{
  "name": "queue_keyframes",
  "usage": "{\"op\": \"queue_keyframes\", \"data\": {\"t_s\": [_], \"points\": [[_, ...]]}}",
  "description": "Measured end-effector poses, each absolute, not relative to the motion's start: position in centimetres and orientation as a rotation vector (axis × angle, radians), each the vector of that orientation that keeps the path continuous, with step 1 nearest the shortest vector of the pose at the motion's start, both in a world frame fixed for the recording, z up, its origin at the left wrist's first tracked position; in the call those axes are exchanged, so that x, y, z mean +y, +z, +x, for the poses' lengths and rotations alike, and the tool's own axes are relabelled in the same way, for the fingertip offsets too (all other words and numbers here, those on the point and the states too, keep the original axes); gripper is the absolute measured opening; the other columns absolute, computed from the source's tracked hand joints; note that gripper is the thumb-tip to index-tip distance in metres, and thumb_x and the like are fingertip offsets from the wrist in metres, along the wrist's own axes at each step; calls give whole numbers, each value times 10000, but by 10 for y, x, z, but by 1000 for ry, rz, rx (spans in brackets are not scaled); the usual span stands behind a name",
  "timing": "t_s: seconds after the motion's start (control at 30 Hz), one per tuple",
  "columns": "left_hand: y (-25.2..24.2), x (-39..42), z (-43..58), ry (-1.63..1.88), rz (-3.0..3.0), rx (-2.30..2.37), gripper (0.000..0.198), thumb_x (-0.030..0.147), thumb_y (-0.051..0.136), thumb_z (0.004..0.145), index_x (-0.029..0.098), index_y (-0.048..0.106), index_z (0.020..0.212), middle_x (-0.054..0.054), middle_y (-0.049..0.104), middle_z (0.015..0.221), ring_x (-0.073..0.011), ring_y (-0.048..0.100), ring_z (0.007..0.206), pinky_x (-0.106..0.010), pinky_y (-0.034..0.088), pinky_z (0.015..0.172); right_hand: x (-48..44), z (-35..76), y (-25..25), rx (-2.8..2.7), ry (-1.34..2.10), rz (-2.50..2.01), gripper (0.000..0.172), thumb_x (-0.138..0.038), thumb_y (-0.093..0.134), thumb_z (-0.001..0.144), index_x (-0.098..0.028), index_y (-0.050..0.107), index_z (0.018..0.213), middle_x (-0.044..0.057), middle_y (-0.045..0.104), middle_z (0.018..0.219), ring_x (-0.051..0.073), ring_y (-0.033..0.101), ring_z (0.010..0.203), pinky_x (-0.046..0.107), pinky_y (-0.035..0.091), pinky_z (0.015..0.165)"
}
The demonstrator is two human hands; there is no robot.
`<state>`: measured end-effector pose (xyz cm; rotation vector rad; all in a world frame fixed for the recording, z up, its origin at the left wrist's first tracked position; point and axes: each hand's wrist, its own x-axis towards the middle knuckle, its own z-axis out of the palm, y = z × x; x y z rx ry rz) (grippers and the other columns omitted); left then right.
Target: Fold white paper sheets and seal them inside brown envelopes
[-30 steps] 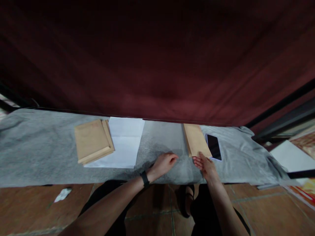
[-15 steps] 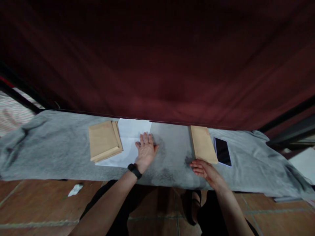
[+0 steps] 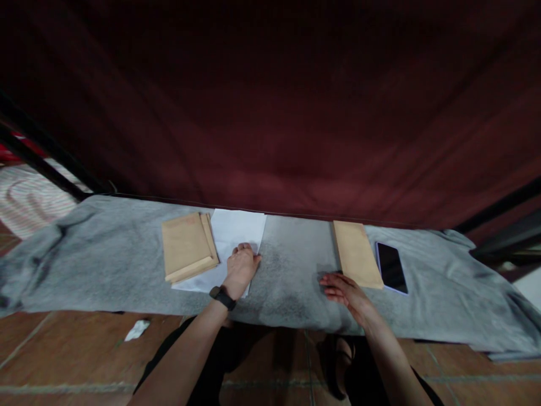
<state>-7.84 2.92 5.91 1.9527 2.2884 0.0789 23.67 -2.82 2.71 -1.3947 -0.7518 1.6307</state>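
Observation:
My left hand [image 3: 242, 269], with a black watch [image 3: 222, 298] on its wrist, rests at the right edge of the white paper [image 3: 236, 225]. Its fingers are curled under, so whether they grip a sheet is hidden. Overlapping the paper's left side is a stack of brown envelopes [image 3: 186, 245]. My right hand [image 3: 343, 288] is open, with slightly bent fingers and nothing in it. It hovers close to the lower left corner of another brown envelope pile [image 3: 358, 254].
A phone [image 3: 391, 268] with a dark screen and purple edge lies right of the envelope pile. Everything rests on a long surface covered in grey cloth [image 3: 114, 254]. Dark red fabric [image 3: 270, 141] hangs behind it. On the tiled floor lies a crumpled white scrap [image 3: 137, 330].
My left hand has gone from flat, with spread fingers, to curled, and shifted slightly nearer me on the paper. My right hand has drawn a little left, away from the envelope pile.

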Motion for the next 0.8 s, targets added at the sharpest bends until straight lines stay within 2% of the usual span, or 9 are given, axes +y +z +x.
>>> {"op": "queue_keyframes", "data": {"t_s": [0.13, 0.23, 0.4, 0.5, 0.57, 0.67, 0.73, 0.8], "points": [[68, 28, -87, 123, 1897, 2308, 460, 476, 619, 895, 118, 570, 1180, -178, 671, 1105, -314, 633, 1091, -347, 489, 833, -27, 234, 28, -763, 1603, -1447, 247, -357, 764, 783, -155, 748, 926, 128, 773, 983, 164, 706, 671, 238, 574, 570], [71, 27, -90, 154, 1896, 2303, 466, 484, 643, 877, 123, 574, 1163, -175, 666, 1132, -326, 617, 1120, -357, 486, 840, -26, 232, 29, -763, 1598, -1459, 241, -356, 770, 773, -161, 746, 913, 125, 774, 971, 164, 703, 657, 244, 572, 558], [69, 29, -94, 126, 1902, 2326, 371, 374, 585, 907, 130, 583, 1187, -158, 674, 1104, -302, 626, 1094, -348, 487, 814, -25, 231, 30, -773, 1593, -1495, 259, -385, 761, 779, -161, 739, 905, 127, 772, 969, 161, 700, 656, 241, 565, 555], [70, 30, -96, 122, 1931, 2317, 257, 271, 482, 930, 161, 639, 1102, -132, 684, 1076, -270, 645, 1049, -335, 486, 821, -24, 232, 28, -787, 1595, -1495, 288, -409, 775, 764, -163, 736, 907, 124, 771, 965, 163, 700, 667, 247, 566, 568], [73, 30, -92, 166, 1993, 2313, 254, 216, 443, 925, 163, 661, 1044, -127, 684, 1073, -257, 644, 1048, -330, 480, 854, -24, 231, 27, -799, 1599, -1466, 317, -433, 792, 746, -168, 736, 911, 118, 771, 958, 168, 702, 683, 255, 568, 583], [79, 24, -72, 257, 2092, 2246, 256, 219, 437, 932, 175, 659, 1052, -109, 685, 1071, -237, 648, 1037, -313, 478, 852, -24, 227, 28, -824, 1621, -1404, 374, -488, 810, 720, -177, 740, 916, 105, 769, 955, 171, 701, 710, 264, 566, 613], [80, 15, -49, 240, 2069, 2152, 251, 222, 447, 932, 192, 651, 1074, -84, 698, 1040, -219, 678, 917, -307, 488, 771, -23, 220, 29, -840, 1641, -1361, 413, -527, 808, 714, -181, 740, 928, 99, 766, 964, 175, 702, 738, 275, 568, 646], [78, 4, -23, 249, 2089, 2044, 239, 205, 453, 928, 196, 653, 1060, -77, 706, 1021, -215, 685, 887, -304, 486, 745, -22, 210, 31, -846, 1658, -1313, 454, -563, 788, 726, -188, 735, 976, 96, 761, 994, 188, 708, 795, 295, 571, 698]]}}
